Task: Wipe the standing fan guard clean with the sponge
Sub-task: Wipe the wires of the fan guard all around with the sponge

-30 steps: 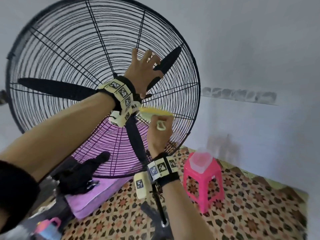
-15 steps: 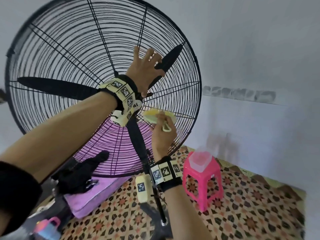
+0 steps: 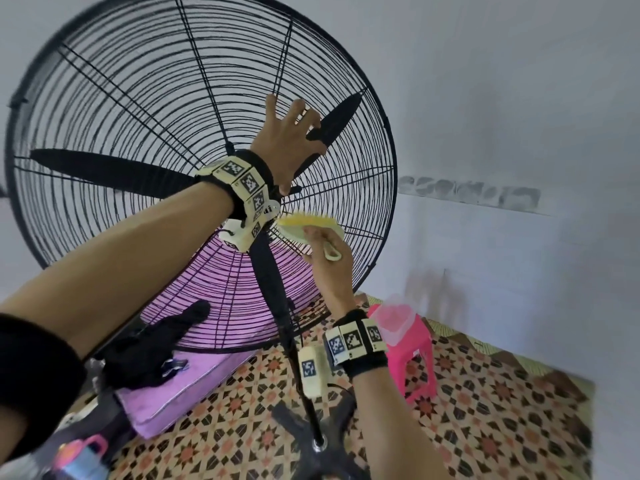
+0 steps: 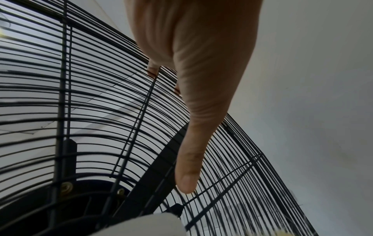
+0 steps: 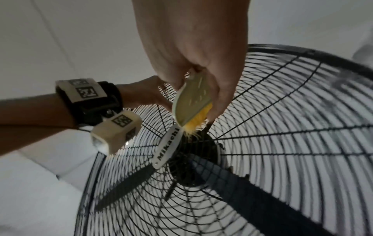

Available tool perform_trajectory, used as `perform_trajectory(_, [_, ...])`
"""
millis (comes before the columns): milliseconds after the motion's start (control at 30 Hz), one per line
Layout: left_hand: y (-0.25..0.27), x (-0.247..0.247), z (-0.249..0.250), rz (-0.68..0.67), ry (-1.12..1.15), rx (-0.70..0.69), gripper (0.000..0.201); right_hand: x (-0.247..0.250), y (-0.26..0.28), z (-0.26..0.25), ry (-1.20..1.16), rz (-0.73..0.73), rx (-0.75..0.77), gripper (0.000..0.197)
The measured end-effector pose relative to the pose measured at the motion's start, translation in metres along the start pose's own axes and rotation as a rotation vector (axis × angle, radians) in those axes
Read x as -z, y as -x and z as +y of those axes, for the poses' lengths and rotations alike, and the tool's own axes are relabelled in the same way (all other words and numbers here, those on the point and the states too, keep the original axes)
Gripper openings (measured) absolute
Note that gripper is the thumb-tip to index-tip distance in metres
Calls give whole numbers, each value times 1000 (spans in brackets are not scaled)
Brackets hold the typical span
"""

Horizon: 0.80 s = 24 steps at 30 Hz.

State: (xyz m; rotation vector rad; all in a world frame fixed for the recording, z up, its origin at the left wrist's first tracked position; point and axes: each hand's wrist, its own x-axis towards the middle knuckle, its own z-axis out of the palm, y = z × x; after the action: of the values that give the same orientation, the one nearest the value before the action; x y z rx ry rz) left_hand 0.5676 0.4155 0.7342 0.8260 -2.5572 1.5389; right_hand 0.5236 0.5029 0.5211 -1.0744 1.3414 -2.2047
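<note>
Two hands are up at the fan guard [image 3: 114, 109], a round cage of thin black wire rings crossed by straight spokes, with black blades [image 3: 104, 169] behind it. My left hand [image 3: 284, 140] lies flat on the wires above the hub, fingers spread and straight. My right hand [image 3: 329, 261] pinches the sponge [image 3: 308, 226] (in truth it looks like a pale plastic brush with yellow bristles), and the bristles touch the wires just beside the hub, near a white name plate [image 5: 166, 147]. Below stand a pink plastic stool [image 3: 415, 351] on the patterned floor tiles [image 3: 485, 427], and a purple cushion [image 3: 180, 386] with a black cloth [image 3: 152, 344].
</note>
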Motion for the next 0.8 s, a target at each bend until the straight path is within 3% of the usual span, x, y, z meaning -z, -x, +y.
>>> perform_trajectory(67, [1,2,1,2,7,-5,109,-6,1,-5,-35,86,11,17])
perform_trajectory(233, [2,6,3,-3,21,-1,107,-10,3,-7,230,382,126,27])
perform_trajectory(267, [2,6,3,-3,23,1,107,-10,4,-7,234,387,123,27])
perform_trajectory(400, [1,7,4,-2,29,3,106,-11,8,-10,43,-2,103,22])
perform_trajectory(433, [1,7,4,2,28,-1,106,-10,7,-7,53,-38,109,26])
perform_trajectory(467, [1,6,3,5,23,-3,106,-7,5,-5,86,4,121,28])
perform_trajectory(567, [3,4,1,2,5,-3,108,4,-3,1,209,355,181,28])
perform_trajectory(600, [4,3,-1,0,5,-4,108,5,-4,1,208,391,178,29])
perform_trajectory(700, [3,4,-4,-10,35,-10,101,-6,-6,-12,92,175,195,25])
perform_trajectory(800, [1,5,-5,-9,59,-20,90,-14,-14,-20,171,23,324,21])
